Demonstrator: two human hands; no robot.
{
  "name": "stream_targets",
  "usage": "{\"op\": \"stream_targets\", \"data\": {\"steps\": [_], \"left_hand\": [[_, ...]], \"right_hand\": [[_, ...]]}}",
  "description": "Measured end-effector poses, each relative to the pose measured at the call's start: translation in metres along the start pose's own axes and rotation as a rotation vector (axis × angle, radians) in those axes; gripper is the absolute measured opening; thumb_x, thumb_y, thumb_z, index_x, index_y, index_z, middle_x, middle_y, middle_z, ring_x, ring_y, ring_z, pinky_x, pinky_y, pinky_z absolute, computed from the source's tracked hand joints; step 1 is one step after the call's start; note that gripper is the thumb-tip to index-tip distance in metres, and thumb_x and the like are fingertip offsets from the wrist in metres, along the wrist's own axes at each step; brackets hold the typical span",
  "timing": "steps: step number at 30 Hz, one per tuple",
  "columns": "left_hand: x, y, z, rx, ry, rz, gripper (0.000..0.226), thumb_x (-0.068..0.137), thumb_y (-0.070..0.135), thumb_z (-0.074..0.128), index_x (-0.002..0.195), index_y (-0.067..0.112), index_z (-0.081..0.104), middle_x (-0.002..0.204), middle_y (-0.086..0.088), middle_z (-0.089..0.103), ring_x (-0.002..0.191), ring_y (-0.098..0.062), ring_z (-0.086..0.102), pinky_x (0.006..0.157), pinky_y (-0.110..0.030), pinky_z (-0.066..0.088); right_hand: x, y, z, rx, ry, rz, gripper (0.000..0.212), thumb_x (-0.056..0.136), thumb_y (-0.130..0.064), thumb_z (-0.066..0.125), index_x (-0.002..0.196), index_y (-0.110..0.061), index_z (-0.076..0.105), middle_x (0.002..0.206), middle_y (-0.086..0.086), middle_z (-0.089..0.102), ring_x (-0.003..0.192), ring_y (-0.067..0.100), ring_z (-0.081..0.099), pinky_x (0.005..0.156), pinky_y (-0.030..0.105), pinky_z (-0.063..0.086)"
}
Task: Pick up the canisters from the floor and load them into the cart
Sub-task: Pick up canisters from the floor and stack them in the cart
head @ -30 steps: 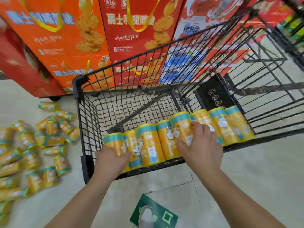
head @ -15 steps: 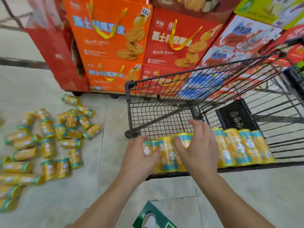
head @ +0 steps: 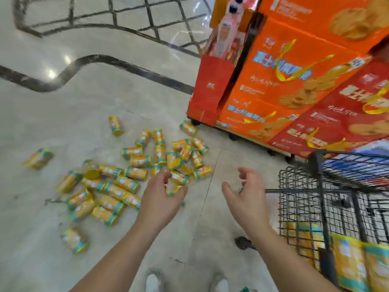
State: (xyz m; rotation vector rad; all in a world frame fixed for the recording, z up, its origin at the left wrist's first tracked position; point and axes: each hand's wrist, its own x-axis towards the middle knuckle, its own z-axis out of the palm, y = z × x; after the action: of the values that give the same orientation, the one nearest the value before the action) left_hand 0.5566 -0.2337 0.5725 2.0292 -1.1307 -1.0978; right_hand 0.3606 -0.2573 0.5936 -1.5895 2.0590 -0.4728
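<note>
Head view: left hand (head: pixel 163 194) and right hand (head: pixel 245 197) empty, fingers loosely spread; canisters (head: pixel 134 172) likely light, rigid; grasp mid-body.

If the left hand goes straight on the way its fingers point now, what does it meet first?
Probably the near edge of the pile of yellow cylindrical canisters with teal bands just beyond the left hand; depth is unclear.

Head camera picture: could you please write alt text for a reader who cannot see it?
An empty left hand and an empty right hand reach toward many yellow canisters scattered on the pale floor. A black wire cart at the right holds more canisters, and orange boxes stand behind it.
</note>
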Motion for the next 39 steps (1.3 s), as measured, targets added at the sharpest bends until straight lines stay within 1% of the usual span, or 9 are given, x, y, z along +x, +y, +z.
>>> {"op": "stream_targets", "data": {"steps": [5, 9, 17, 21, 24, 27, 31, 35, 39], "left_hand": [[0.038, -0.092, 0.007, 0.042, -0.019, -0.152, 0.052, 0.079, 0.04, 0.073, 0.12, 0.011, 0.057, 0.115, -0.004, 0.059, 0.104, -0.022, 0.056, 0.087, -0.032, 0.046], [0.075, -0.155, 0.041, 0.068, -0.052, -0.22, 0.048, 0.078, 0.036, 0.075, 0.116, 0.013, 0.057, 0.109, 0.002, 0.054, 0.104, -0.021, 0.057, 0.081, -0.027, 0.043], [0.198, -0.313, 0.177, 0.188, -0.146, -0.333, 0.067, 0.076, 0.033, 0.075, 0.134, 0.017, 0.046, 0.132, -0.006, 0.049, 0.118, -0.023, 0.051, 0.089, -0.032, 0.041], [0.243, -0.39, 0.246, 0.229, -0.186, -0.334, 0.068, 0.071, 0.032, 0.074, 0.132, 0.023, 0.046, 0.125, -0.005, 0.052, 0.114, -0.023, 0.052, 0.09, -0.037, 0.048], [0.266, -0.431, 0.289, 0.275, -0.171, -0.34, 0.074, 0.068, 0.037, 0.07, 0.135, 0.022, 0.043, 0.123, -0.006, 0.054, 0.114, -0.025, 0.053, 0.091, -0.043, 0.05], [0.278, -0.443, 0.313, 0.368, -0.071, -0.353, 0.083, 0.077, 0.039, 0.071, 0.145, 0.015, 0.03, 0.136, -0.011, 0.047, 0.127, -0.03, 0.043, 0.095, -0.046, 0.046], [0.282, -0.443, 0.329, 0.547, -0.006, -0.403, 0.094, 0.078, 0.039, 0.073, 0.15, 0.014, 0.017, 0.143, -0.008, 0.04, 0.133, -0.028, 0.036, 0.085, -0.048, 0.047], [0.283, -0.439, 0.324, 0.39, 0.032, -0.453, 0.087, 0.074, 0.04, 0.074, 0.145, 0.021, 0.026, 0.139, -0.005, 0.043, 0.129, -0.029, 0.038, 0.086, -0.05, 0.046], [0.262, -0.407, 0.298, 0.198, 0.05, -0.441, 0.093, 0.063, 0.049, 0.074, 0.141, 0.029, 0.028, 0.136, 0.002, 0.05, 0.122, -0.028, 0.05, 0.092, -0.052, 0.049]], "right_hand": [[0.012, 0.021, 0.101, 0.019, -0.186, 0.136, 0.056, 0.081, -0.042, 0.07, 0.129, -0.023, 0.049, 0.12, -0.002, 0.056, 0.111, 0.02, 0.056, 0.09, 0.041, 0.05], [0.037, 0.057, 0.181, -0.052, -0.325, 0.163, 0.057, 0.083, -0.039, 0.07, 0.131, -0.02, 0.048, 0.123, 0.001, 0.054, 0.114, 0.021, 0.055, 0.092, 0.04, 0.049], [0.117, 0.167, 0.397, -0.131, -0.557, 0.207, 0.065, 0.084, -0.039, 0.069, 0.138, -0.018, 0.04, 0.132, 0.006, 0.05, 0.122, 0.025, 0.051, 0.094, 0.037, 0.045], [0.144, 0.221, 0.493, -0.071, -0.575, 0.257, 0.081, 0.083, -0.034, 0.071, 0.148, -0.014, 0.027, 0.14, 0.013, 0.043, 0.126, 0.031, 0.049, 0.096, 0.039, 0.043], [0.155, 0.25, 0.543, -0.017, -0.576, 0.356, 0.097, 0.084, -0.041, 0.07, 0.154, -0.014, 0.009, 0.146, 0.015, 0.035, 0.13, 0.036, 0.046, 0.101, 0.044, 0.043], [0.16, 0.267, 0.57, 0.066, -0.577, 0.412, 0.098, 0.083, -0.04, 0.072, 0.154, -0.015, 0.01, 0.145, 0.014, 0.038, 0.13, 0.033, 0.045, 0.101, 0.04, 0.041], [0.162, 0.274, 0.579, 0.116, -0.573, 0.409, 0.087, 0.08, -0.036, 0.076, 0.148, -0.017, 0.026, 0.135, 0.009, 0.047, 0.12, 0.029, 0.053, 0.095, 0.037, 0.045], [0.163, 0.271, 0.566, 0.143, -0.606, 0.425, 0.085, 0.076, -0.037, 0.078, 0.145, -0.02, 0.032, 0.132, 0.005, 0.053, 0.119, 0.026, 0.056, 0.097, 0.043, 0.049], [0.151, 0.256, 0.521, 0.201, -0.578, 0.406, 0.084, 0.073, -0.038, 0.08, 0.143, -0.026, 0.035, 0.13, 0.001, 0.056, 0.117, 0.021, 0.058, 0.097, 0.041, 0.05]]}}
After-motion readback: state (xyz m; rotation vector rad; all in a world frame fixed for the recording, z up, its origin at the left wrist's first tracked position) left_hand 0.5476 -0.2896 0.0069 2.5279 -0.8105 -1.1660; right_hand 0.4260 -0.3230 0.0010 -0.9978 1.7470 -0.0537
